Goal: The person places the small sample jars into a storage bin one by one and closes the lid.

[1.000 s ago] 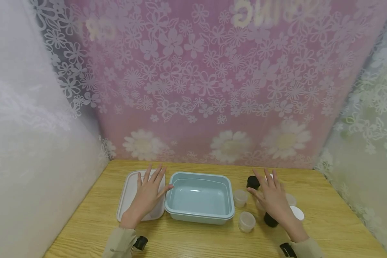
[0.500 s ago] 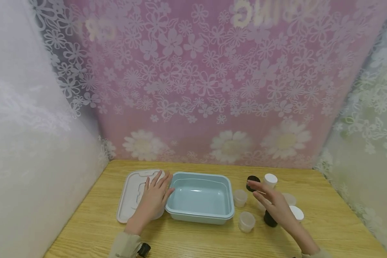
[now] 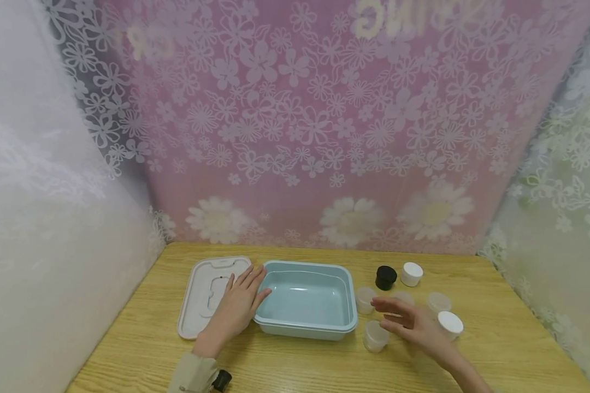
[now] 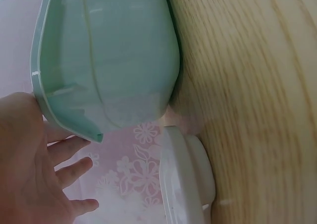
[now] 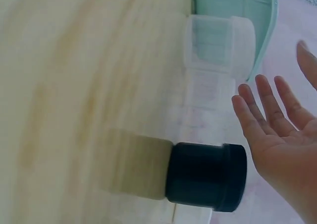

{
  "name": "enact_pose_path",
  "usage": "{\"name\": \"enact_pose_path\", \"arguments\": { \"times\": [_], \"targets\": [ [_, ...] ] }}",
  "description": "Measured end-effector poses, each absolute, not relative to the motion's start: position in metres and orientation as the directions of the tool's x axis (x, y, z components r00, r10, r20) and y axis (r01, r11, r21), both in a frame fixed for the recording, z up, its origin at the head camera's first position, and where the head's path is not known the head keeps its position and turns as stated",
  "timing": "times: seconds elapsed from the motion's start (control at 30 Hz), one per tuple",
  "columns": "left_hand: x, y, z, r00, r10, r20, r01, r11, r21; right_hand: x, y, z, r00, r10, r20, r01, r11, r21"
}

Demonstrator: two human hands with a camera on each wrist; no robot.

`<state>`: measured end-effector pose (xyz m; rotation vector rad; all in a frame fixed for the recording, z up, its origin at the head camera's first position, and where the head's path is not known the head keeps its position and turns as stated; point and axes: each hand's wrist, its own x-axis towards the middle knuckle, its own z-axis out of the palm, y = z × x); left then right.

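In the head view, a blue tub (image 3: 302, 329) is set on the tabletop (image 3: 295, 371), between a pale lid (image 3: 196, 303) and small jars (image 3: 376, 336). In the left wrist view, the left hand (image 4: 34, 164) is held at the tub's rim, grip spread. In the right wrist view, the right hand (image 5: 282, 135) is held near a black jar (image 5: 205, 177), grip spread.

We see the left hand (image 3: 236, 308) at the left edge of the blue tub (image 3: 302, 305), the pale lid (image 3: 204, 297) alongside — and the right hand (image 3: 418, 328), loosely bent, near a clear jar (image 3: 376, 338).
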<state>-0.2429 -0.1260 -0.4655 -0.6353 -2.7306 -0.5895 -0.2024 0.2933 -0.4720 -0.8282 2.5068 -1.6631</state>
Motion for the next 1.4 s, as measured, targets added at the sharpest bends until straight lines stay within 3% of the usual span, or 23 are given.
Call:
{"name": "enact_pose_path", "arguments": {
  "times": [0.37,0.77,1.1,1.4],
  "targets": [
    [-0.242,-0.128,-0.466,-0.899,0.333,0.284,0.426,0.819,0.386,-0.199,0.293,-0.478,-0.829,-0.549,0.106,-0.316,0.302,-0.899],
    [-0.239,-0.127,-0.463,-0.902,0.327,0.282,0.416,0.836,0.358,-0.199,0.291,-0.475,-0.835,-0.531,0.143,-0.392,0.392,-0.832],
    [-0.238,-0.130,-0.462,-0.872,0.337,0.355,0.451,0.835,0.316,-0.194,0.285,-0.450,-0.866,-0.442,0.233,-0.435,0.438,-0.787],
    [-0.238,-0.126,-0.463,-0.862,0.343,0.374,0.453,0.851,0.263,-0.196,0.277,-0.417,-0.941,-0.290,0.174,-0.309,0.527,-0.792]
  ]
}}
